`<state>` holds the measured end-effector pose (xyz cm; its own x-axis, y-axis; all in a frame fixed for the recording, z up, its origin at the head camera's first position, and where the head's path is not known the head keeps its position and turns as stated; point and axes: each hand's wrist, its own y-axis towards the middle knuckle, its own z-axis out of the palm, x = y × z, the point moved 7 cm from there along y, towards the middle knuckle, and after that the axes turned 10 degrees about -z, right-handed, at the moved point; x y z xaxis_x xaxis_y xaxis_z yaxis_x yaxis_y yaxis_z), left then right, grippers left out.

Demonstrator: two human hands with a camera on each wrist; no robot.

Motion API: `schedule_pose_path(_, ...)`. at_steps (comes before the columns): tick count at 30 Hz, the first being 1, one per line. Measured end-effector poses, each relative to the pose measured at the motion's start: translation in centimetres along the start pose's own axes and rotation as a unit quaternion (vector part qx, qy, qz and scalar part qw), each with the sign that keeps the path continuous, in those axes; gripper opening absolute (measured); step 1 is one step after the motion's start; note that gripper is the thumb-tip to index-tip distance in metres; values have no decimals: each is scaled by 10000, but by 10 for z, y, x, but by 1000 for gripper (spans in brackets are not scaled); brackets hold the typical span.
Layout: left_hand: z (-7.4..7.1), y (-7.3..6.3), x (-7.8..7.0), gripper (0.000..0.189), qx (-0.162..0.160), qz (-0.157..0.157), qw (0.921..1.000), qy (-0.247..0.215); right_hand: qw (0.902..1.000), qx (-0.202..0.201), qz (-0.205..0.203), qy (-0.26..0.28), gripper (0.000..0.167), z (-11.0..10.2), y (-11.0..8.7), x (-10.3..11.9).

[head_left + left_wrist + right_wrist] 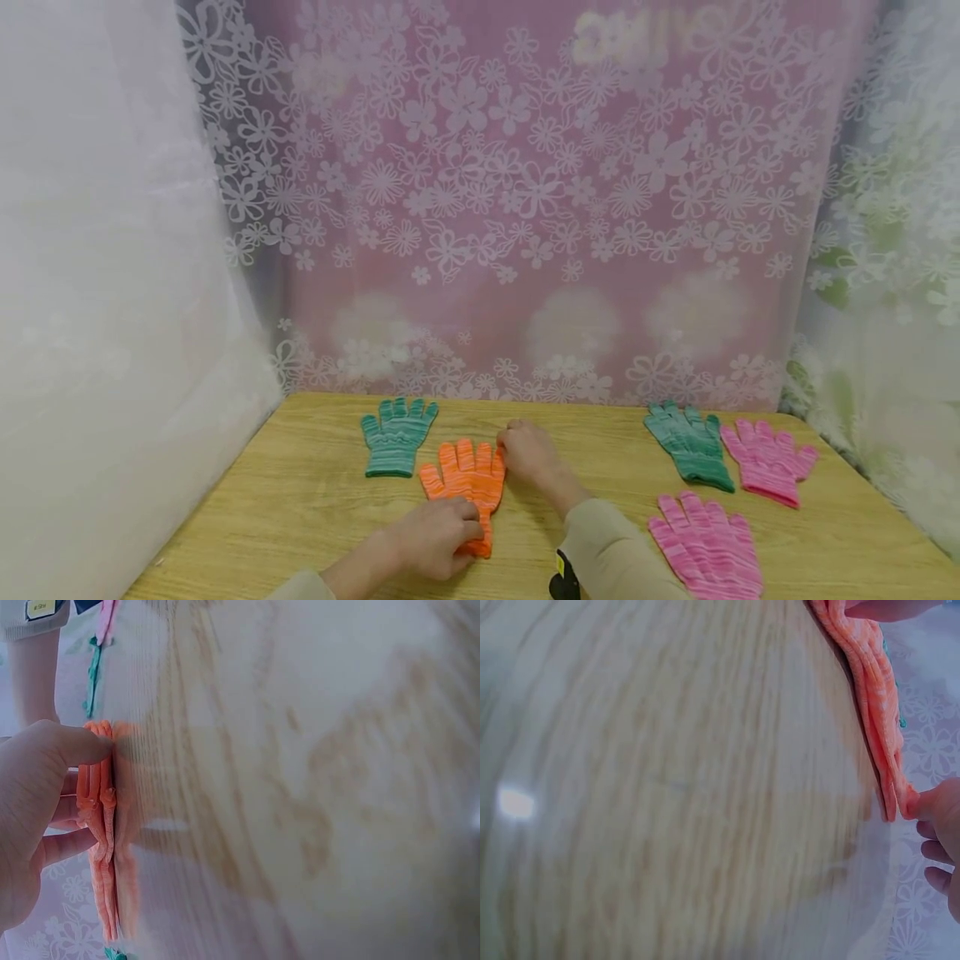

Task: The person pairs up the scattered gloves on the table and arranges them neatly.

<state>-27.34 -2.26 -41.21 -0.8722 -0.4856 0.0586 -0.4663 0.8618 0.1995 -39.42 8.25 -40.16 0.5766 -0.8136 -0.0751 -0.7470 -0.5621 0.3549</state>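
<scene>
An orange knit glove (pixel 472 475) lies on the table with its fingers pointing away from me and its cuff toward me. My left hand (pixel 438 537) lies over the lower left of it; in the left wrist view the thumb and fingers (pixel 71 844) pinch the bunched orange fabric near the cuff. At the glove's upper right, my right hand (pixel 532 458) pinches the tip of its outermost finger. In the right wrist view that orange fingertip (pixel 907 802) is raised slightly between thumb and forefinger. The other fingers of the right hand are loosely curled.
A green glove (pixel 397 442) lies beyond the orange one to the left. On the right lie another green glove (pixel 690 446), a pink glove (pixel 772 462) and a nearer pink glove (pixel 708 546). Flower-patterned curtains (pixel 525 208) enclose the wooden table (pixel 300 475).
</scene>
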Motion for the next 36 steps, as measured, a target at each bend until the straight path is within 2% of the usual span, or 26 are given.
schedule_pose_path(10, 2, -1, -1, 8, 101, -5, 9996, -248, 9994, 136, 183, -244, 15, 8, -1, 2)
schedule_pose_path(15, 1, -1, -1, 8, 73, -27, 9998, -205, 9995, 12, 110, -304, 16, 10, -2, 1)
schedule_pose_path(22, 1, -2, -1, 8, 31, -56, 9999, -143, 9996, -208, -5, -210, 6, 3, -6, -5)
schedule_pose_path(25, 0, -2, -1, 8, -3, -38, 9999, -149, 9994, -263, -186, -89, 9, -2, -9, -7)
schedule_pose_path(30, -1, -1, -1, 9, -79, -10, 9999, -126, 9950, -228, -971, -9, 16, -7, -12, -3)
schedule_pose_path(33, -1, -1, -1, 9, -101, -24, 9999, -101, 9914, 29, -1305, -53, 16, -6, -13, -1)
schedule_pose_path(36, -1, 0, 0, 9, -102, -48, 9999, -69, 9903, 395, -1332, -90, 16, -3, -15, 0)
